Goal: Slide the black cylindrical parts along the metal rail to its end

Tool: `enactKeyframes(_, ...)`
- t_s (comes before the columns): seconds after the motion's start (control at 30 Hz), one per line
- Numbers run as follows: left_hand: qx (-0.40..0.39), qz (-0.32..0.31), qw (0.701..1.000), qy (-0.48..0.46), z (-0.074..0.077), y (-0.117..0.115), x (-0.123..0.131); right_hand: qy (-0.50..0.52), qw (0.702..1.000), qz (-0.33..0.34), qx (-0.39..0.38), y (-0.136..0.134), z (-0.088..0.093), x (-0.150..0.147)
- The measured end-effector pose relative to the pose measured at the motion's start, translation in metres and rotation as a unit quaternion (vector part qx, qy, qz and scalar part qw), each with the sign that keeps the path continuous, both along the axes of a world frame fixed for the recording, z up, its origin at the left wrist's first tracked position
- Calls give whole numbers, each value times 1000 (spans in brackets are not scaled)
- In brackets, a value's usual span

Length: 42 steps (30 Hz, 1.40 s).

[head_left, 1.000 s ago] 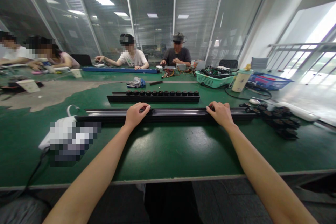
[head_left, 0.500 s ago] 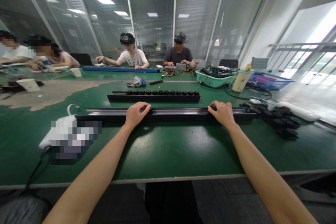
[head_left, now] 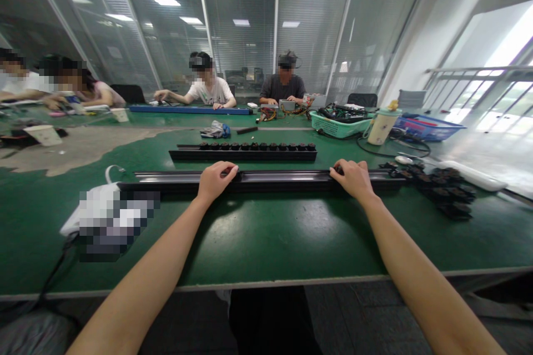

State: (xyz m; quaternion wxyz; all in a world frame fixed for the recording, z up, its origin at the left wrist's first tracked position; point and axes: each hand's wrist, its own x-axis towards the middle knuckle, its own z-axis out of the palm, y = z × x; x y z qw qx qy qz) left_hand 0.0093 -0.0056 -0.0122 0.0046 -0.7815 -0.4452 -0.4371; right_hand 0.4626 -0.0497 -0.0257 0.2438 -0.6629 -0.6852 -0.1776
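A long black rail [head_left: 283, 184] with a shiny channel lies across the table in front of me. My left hand [head_left: 214, 182] is closed at the rail's left part, thumb and fingers pinching a small dark part [head_left: 238, 175] mostly hidden by the fingers. Farther right, my right hand [head_left: 355, 180] pinches another small black part [head_left: 340, 170] at the channel; its shape is largely covered. Behind, a shorter black rail [head_left: 245, 156] carries a row of round black parts [head_left: 272, 146]. More black parts [head_left: 447, 186] are heaped by the long rail's right end.
A white object [head_left: 94, 208] with a cable sits at the left. Farther back are a grey-blue cloth [head_left: 215, 130], a green basket [head_left: 337, 124], a lidded cup [head_left: 381, 126] and a blue basket [head_left: 433, 127]. Several people sit across the table, one behind a blue bar [head_left: 187, 110].
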Motion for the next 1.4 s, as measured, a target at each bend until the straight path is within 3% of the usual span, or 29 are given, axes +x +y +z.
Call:
enactKeyframes(0.4, 4, 2, 1000, 5, 0, 0, 0, -15, 999, 26, -13, 1, 2, 7)
enactKeyframes(1.4, -2, 4, 1000, 5, 1, 0, 1, 29, 1000, 1, -5, 5, -3, 17)
